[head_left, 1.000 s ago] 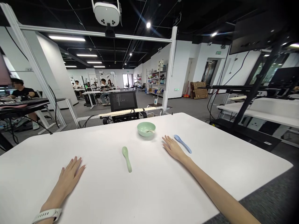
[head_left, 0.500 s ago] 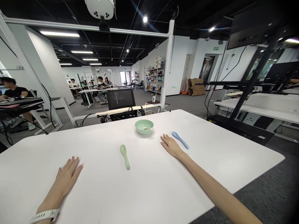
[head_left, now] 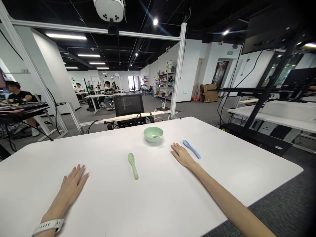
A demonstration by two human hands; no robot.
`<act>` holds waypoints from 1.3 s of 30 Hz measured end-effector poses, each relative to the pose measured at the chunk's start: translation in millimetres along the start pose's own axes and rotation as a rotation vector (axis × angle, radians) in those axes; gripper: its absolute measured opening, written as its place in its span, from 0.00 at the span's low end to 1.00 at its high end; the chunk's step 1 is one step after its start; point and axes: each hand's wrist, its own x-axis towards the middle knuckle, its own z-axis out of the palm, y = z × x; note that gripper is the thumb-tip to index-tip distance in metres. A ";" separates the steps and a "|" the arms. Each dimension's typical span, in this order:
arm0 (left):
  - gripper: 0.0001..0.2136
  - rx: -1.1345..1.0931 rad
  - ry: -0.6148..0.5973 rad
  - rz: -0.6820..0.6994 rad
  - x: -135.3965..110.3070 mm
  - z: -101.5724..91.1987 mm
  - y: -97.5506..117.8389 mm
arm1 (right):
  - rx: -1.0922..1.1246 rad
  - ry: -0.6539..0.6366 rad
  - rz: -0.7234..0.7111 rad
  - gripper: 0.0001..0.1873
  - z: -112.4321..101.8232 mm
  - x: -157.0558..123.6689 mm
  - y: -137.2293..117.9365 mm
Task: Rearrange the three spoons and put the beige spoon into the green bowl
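Observation:
My left hand (head_left: 71, 185) lies flat and open on the white table (head_left: 153, 197), palm down, with a white band at the wrist. My right hand (head_left: 181, 155) rests flat and open too, just left of a blue spoon (head_left: 192, 149). Between the hands lies a green spoon (head_left: 133, 165), its bowl toward the far side. A pale green bowl (head_left: 153, 134) stands beyond it, with a small light thing inside that I cannot make out. Neither hand holds anything.
A metal frame (head_left: 176, 69) stands around the table's far edge, with a white headset (head_left: 109, 9) hung on top. A black chair (head_left: 128, 107) sits behind the table. Desks and a black stand (head_left: 264, 95) are at the right; people sit at desks far left.
Both hands stay flat in the same places on the table. Only the view has shifted slightly.

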 end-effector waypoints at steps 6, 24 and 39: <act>0.39 0.000 0.004 0.012 -0.8 2.3 -2.3 | 0.053 0.135 -0.015 0.27 -20.4 16.6 -11.8; 0.39 0.040 -0.085 -0.039 -3.7 -2.3 9.0 | -0.078 -0.122 0.083 0.08 -69.5 155.5 -122.4; 0.38 0.076 -0.119 -0.056 -6.2 -7.6 17.8 | 0.556 0.232 0.141 0.10 -23.0 -4.7 -84.6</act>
